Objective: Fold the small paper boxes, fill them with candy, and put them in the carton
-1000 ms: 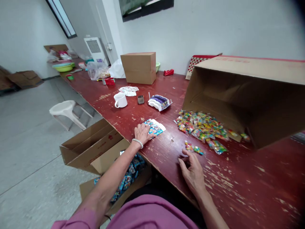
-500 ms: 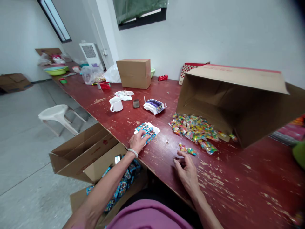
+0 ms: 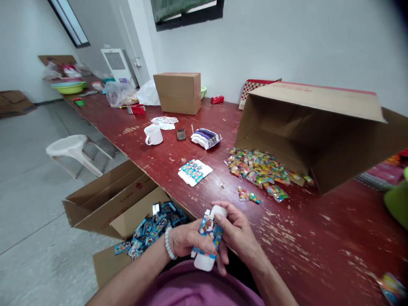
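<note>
A small blue printed carton (image 3: 209, 229) with white end flaps standing out is held between both hands, close to my body. My left hand (image 3: 191, 239), with a beaded bracelet at the wrist, grips its lower left side, thumb across the front. My right hand (image 3: 234, 227) closes on the upper right side, thumb by the top flap. Farther up the table lies a flattened blue carton blank (image 3: 195, 171), white edges showing. Two small candy packets (image 3: 249, 195) lie beyond my right hand, near a heap of clear candy packets (image 3: 256, 168).
A large cardboard box (image 3: 287, 127) lies on its side behind the heap. A white mug (image 3: 153, 135), a dark phone-like device (image 3: 181, 134) and a purple-white pack (image 3: 205, 138) stand farther back. Below the table's left edge, an open carton (image 3: 111, 212) adjoins many blue packets (image 3: 153, 231).
My left hand has come back from the flat cartons toward my body with one carton. My right hand has moved left and now grips it too. The view has shifted slightly.
</note>
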`<state>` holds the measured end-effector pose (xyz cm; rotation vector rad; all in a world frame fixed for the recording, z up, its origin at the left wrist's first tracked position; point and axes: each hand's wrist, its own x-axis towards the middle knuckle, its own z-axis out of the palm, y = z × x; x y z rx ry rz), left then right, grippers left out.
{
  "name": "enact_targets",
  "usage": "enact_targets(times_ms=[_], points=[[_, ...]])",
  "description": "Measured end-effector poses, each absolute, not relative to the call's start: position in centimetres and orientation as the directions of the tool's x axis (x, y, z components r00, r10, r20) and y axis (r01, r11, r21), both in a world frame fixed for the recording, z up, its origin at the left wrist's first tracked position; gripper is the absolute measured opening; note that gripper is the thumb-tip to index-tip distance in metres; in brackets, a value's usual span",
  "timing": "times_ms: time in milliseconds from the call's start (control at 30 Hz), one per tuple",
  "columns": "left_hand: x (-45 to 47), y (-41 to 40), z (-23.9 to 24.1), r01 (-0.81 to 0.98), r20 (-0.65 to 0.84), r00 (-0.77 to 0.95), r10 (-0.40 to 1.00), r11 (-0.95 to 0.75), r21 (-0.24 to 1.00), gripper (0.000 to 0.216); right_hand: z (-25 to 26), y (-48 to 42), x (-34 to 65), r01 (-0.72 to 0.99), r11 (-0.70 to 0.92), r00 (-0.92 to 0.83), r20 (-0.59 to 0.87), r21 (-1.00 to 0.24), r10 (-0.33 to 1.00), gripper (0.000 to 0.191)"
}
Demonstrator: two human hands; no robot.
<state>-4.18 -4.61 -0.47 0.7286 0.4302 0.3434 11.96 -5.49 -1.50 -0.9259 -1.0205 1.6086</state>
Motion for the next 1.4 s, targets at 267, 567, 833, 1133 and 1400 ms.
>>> enact_targets(times_ms=[267,567,833,1133,1400], points=[[-3.5,-4.7,-0.2,-0.201,-0.275,0.742,0.611,0.594,0.779,0.026,-0.3,-6.4,12.3,-0.314,-0.097,-0.205,-0.032,-0.944,0.978,0.059],[-2.6,-4.6,-0.4,-0.131,-0.356,0.527,0.772,0.487,0.863,0.025,-1.9,-6.8,11.8,-0.35,-0.171,-0.249,-0.085,-0.921,0.965,0.033],[-2.8,-4.5,-0.1,-0.036,-0.11,0.275,0.955,0.125,0.992,0.037,-2.7,-5.5,12.9,-0.194,-0.023,0.016,-0.026,-0.981,1.0,0.032],[-2.6,-5.2,-1.1,0.014,-0.075,0.228,0.971,0.074,0.997,0.038,-3.8,-5.9,12.7,-0.246,0.035,0.063,0.02,-0.969,0.998,0.031],[-2.7,-4.2,-0.4,-0.056,-0.182,0.366,0.913,0.216,0.975,0.017,-2.5,-5.0,14.2,-0.262,-0.114,0.015,-0.123,-0.958,0.992,0.035]])
